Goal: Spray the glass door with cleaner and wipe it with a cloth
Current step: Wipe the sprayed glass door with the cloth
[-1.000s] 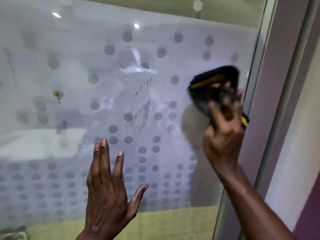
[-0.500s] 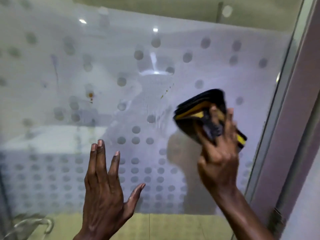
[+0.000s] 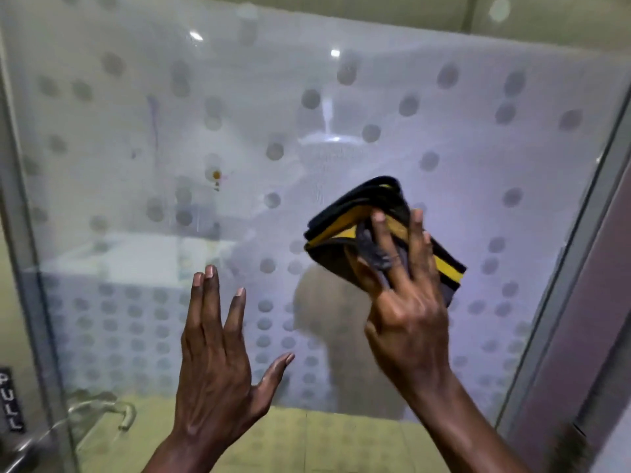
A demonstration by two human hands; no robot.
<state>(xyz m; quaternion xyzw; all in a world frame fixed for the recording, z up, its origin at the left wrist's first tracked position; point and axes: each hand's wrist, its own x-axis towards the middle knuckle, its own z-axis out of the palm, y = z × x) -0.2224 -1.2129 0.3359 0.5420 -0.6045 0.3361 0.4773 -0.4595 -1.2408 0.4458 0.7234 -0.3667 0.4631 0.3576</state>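
Label [image 3: 10, 401]: "PULL", at the glass door's [image 3: 136, 131] lower left edge.
Left hand [image 3: 213, 363]: flat, fingers spread, empty.
Right hand [image 3: 406, 322]: pressing the folded cloth [image 3: 345, 227] against the glass.

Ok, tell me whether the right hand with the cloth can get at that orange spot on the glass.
Probably yes. The orange spot sits up and to the left of the cloth in the right hand, with bare glass between. The open left hand is lower, out of the path.
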